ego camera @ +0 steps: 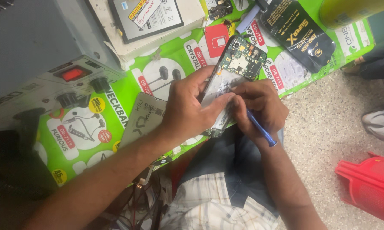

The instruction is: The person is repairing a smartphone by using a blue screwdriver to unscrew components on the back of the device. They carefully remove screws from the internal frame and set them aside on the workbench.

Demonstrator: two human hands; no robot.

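My left hand (pixel 187 106) grips an opened phone (pixel 236 61) with its back removed, green circuit board showing at the top end. It is held over the edge of a green printed mat (pixel 119 93). My right hand (pixel 260 106) holds a thin blue tool (pixel 262 130) like a pen, its tip pressed against the middle of the phone's inside. Both thumbs rest on the phone's bare metal frame. The lower end of the phone is hidden behind my hands.
A grey power supply (pixel 43 55) with a red switch and black knobs stands at the left. A flat battery (pixel 147 17) lies on a white box at the top. A black glossy packet (pixel 296 34), a grey back cover (pixel 143 117) and a red plastic stool (pixel 368 185) are nearby.
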